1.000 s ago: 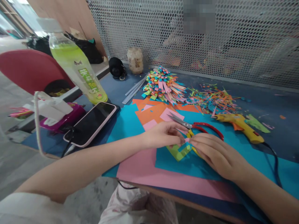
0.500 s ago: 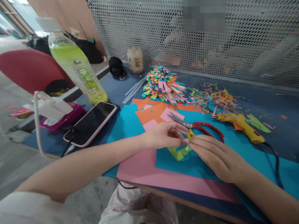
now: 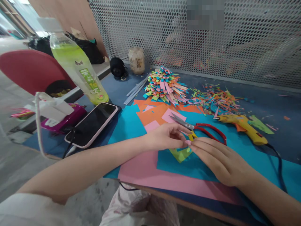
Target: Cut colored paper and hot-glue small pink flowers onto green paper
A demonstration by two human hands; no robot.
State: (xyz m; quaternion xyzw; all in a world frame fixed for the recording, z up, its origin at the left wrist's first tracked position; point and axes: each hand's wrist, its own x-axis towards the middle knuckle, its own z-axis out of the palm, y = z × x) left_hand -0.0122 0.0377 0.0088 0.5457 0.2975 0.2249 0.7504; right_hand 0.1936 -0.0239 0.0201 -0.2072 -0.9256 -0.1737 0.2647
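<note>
A small pink paper piece (image 3: 188,142) is pinched between the fingertips of my left hand (image 3: 167,137) and my right hand (image 3: 217,158). Just beyond the fingertips is a small yellow item (image 3: 192,135), partly hidden by my right hand. Red-handled scissors (image 3: 209,128) lie behind my hands, their blades pointing left. Under my fingers, a cut green paper (image 3: 180,155) rests on blue paper (image 3: 174,166), with a large pink sheet (image 3: 138,168) below. Orange paper (image 3: 150,113) and smaller pink pieces (image 3: 169,115) lie farther back.
A fringed multicolored paper cone (image 3: 164,84) stands behind, beside a heap of paper shreds (image 3: 216,100). A yellow glue gun (image 3: 246,127) with a cable lies right. Phone (image 3: 92,125), tilted-looking bottle (image 3: 78,66) and purple box (image 3: 61,121) are left; a mesh panel (image 3: 150,34) borders the back.
</note>
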